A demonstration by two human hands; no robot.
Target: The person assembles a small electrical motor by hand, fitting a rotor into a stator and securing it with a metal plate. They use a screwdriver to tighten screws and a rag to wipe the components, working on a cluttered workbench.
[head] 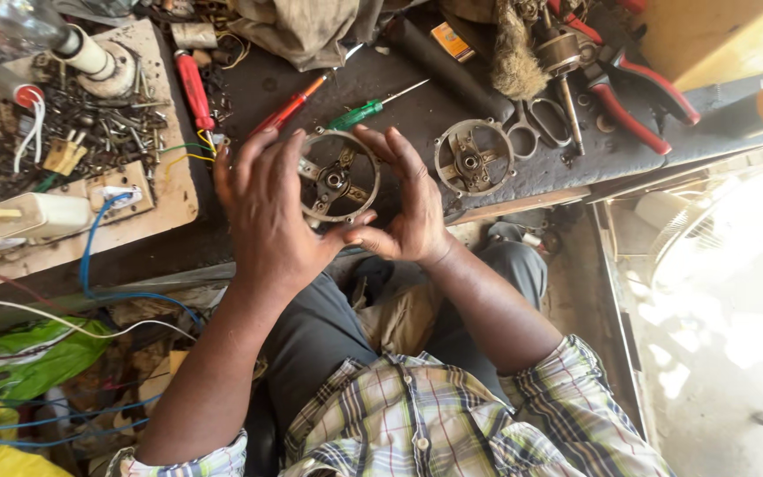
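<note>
— What do the hands hold?
— Left hand [267, 212] and right hand [408, 208] clasp a round, spoked metal housing [337, 177] above the dark surface [417, 106].
— Nearby?
— A matching housing [472, 159], just right.

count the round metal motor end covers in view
2: one round metal cover held between the left hand and right hand; a second cover lies on the bench. Clutter may hide others.
</note>
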